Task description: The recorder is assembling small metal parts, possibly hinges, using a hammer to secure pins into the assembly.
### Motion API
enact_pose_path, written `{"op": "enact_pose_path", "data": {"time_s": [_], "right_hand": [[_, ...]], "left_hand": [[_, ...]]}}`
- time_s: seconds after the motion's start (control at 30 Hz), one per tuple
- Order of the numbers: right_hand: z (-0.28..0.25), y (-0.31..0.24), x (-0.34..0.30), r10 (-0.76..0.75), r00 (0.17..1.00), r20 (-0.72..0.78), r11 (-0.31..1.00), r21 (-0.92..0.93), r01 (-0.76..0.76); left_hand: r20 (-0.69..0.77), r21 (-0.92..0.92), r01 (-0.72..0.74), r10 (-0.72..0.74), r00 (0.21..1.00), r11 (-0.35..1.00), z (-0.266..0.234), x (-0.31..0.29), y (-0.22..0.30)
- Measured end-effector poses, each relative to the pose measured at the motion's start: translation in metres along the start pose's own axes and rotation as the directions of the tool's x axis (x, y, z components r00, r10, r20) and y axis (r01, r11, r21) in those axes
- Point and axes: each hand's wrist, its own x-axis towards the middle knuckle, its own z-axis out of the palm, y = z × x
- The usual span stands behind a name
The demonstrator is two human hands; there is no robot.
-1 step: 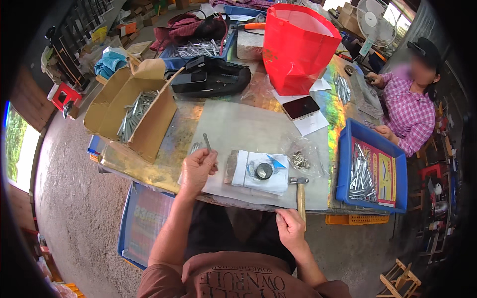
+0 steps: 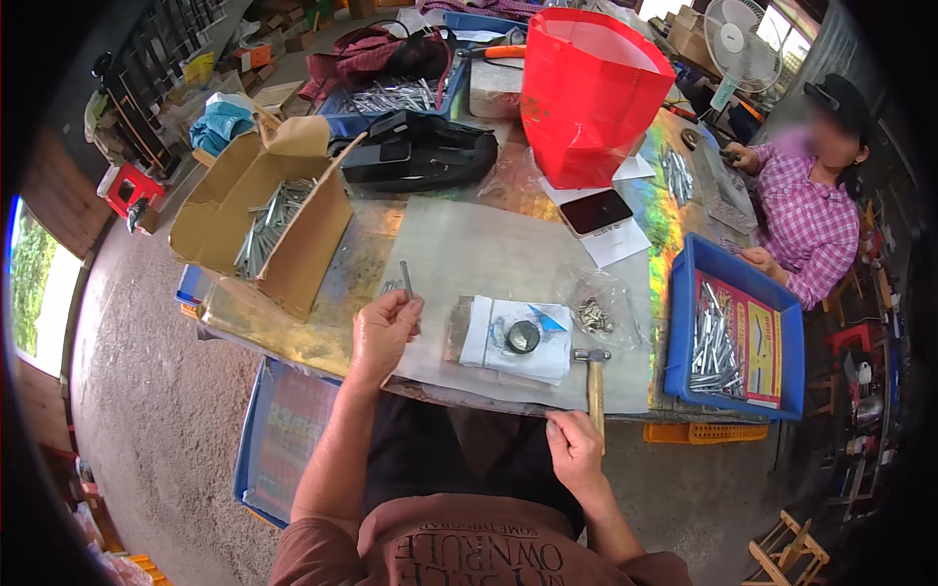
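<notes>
Pinched upright in the fingers of my left hand [image 2: 383, 334] is a thin grey metal rod [image 2: 405, 280], above the table's near edge. My right hand [image 2: 575, 447] is closed at that edge, beside the wooden handle of a hammer [image 2: 595, 389]; whatever its fingers hold, if anything, is hidden. Between the hands, a small round black-rimmed container [image 2: 523, 336] stands on a pad of white paper [image 2: 486, 358]. To its right, small metal pieces [image 2: 593, 315] lie on a clear plastic bag [image 2: 625, 327].
At left stands an open cardboard box [image 2: 318, 249] of metal rods. A blue bin [image 2: 676, 361] with more rods is at right. Farther back are a phone [image 2: 596, 212], a red bag [image 2: 586, 107] and a black bag [image 2: 459, 161]. A co-worker [image 2: 806, 210] sits at far right.
</notes>
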Motion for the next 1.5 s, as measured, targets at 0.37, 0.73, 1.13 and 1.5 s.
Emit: {"op": "enact_pose_path", "data": {"time_s": [0.37, 0.73, 1.13, 1.5], "right_hand": [[0.004, -0.002, -0.001, -0.023, 1.0, 0.012, 1.0, 0.016, 0.022], [0.0, -0.001, -0.004, 0.018, 1.0, 0.004, 1.0, 0.011, -0.018], [-0.005, 0.004, -0.004, 0.037, 0.999, 0.024, 0.999, -0.004, -0.037], [0.0, 0.0, -0.002, -0.014, 1.0, 0.024, 1.0, 0.004, 0.014]], "left_hand": [[0.041, 0.885, -0.135, 0.213, 0.976, 0.447, -0.019, 0.0, -0.028], [0.033, 0.929, -0.115, 0.231, 0.972, 0.353, -0.01, 0.009, -0.05], [0.028, 0.822, -0.488, 0.836, 0.549, 0.293, -0.059, -0.009, 0.091], [0.31, 0.903, -0.179, -0.304, 0.901, 0.39, -0.164, 0.096, 0.133]]}}
